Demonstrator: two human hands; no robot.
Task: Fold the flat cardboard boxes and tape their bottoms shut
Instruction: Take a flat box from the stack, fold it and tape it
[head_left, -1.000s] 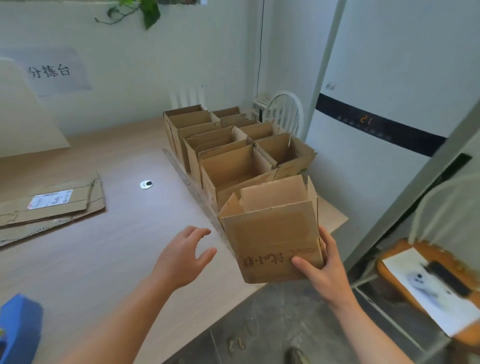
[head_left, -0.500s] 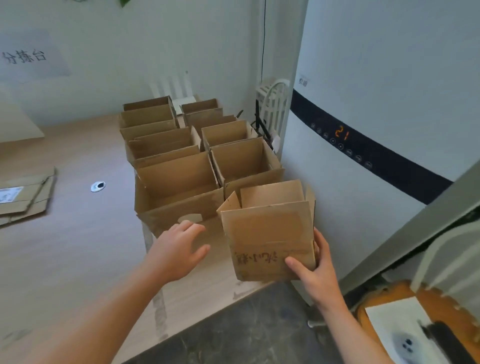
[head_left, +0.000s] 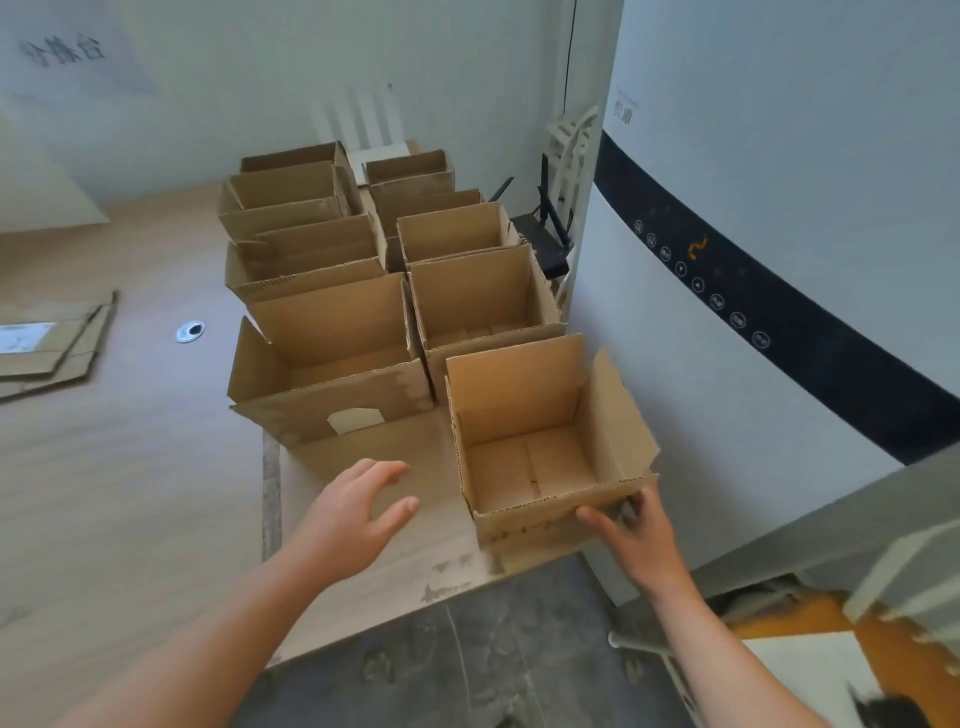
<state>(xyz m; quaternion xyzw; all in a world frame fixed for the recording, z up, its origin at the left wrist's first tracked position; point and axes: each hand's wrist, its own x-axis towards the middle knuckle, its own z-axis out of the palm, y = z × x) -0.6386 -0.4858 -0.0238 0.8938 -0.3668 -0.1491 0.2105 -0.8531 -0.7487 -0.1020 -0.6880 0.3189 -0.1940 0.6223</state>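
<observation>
An open-topped folded cardboard box (head_left: 519, 395) stands on the wooden table (head_left: 130, 493) at its near right corner, at the front of the right row of boxes. My right hand (head_left: 636, 535) grips the box's near right corner, thumb on the front face and fingers round the side. My left hand (head_left: 358, 514) hovers open just left of the box, over the table, touching nothing. Two rows of several folded boxes (head_left: 332, 332) run back toward the wall. A pile of flat cardboard boxes (head_left: 57, 343) lies at the far left.
A tall white appliance (head_left: 727, 389) with a black control band stands close to the right of the boxes. A black router (head_left: 545, 244) sits behind the right row. A metal cable grommet (head_left: 190, 331) is set in the table. An orange chair (head_left: 831, 629) stands at the lower right.
My right hand has brought the box down from the air onto the table at the front of the right row. The left hand stays open beside it.
</observation>
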